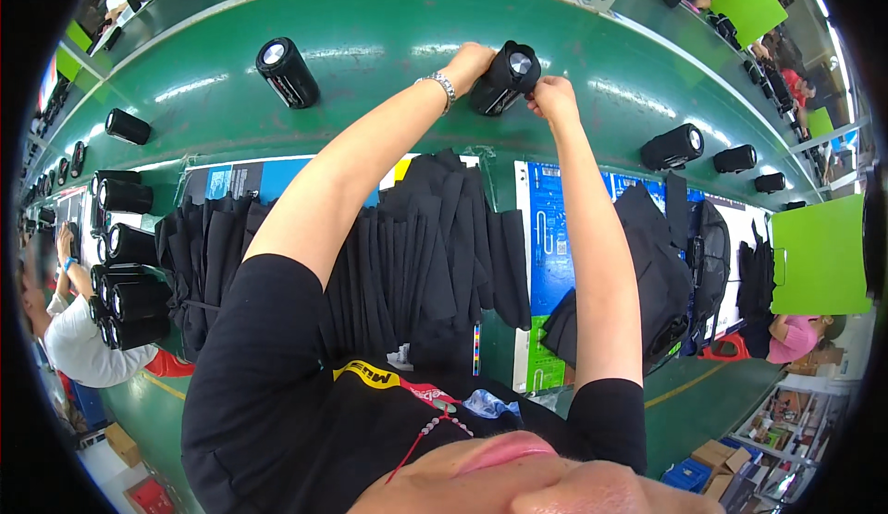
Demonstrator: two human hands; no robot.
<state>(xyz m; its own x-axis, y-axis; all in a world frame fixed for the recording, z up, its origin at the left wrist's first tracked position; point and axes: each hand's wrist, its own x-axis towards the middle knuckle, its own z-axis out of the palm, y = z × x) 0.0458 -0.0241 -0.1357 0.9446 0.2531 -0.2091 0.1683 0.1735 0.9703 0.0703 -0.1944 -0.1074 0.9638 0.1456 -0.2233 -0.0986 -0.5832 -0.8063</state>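
Note:
A black cylindrical speaker [496, 99] with a silver round end stands slightly tilted on the green work surface, far from me and right of centre. Black cloth [534, 68] wraps about its upper end. On its left side my left hand [470, 63] is closed at the upper edge, its fingertips partly hidden. To the right, my right hand [553, 98] pinches the edge of the black cloth. Closer to me lies a wide row of folded black cloth pieces [398, 255], stacked in overlapping layers.
Another speaker [287, 73] stands to the left on the green conveyor belt [388, 14], and one more [672, 147] lies to the right. Several speakers [129, 297] are piled at my left. Black bags [638, 273] lie right of my right arm. Co-workers [92, 343] sit on both sides.

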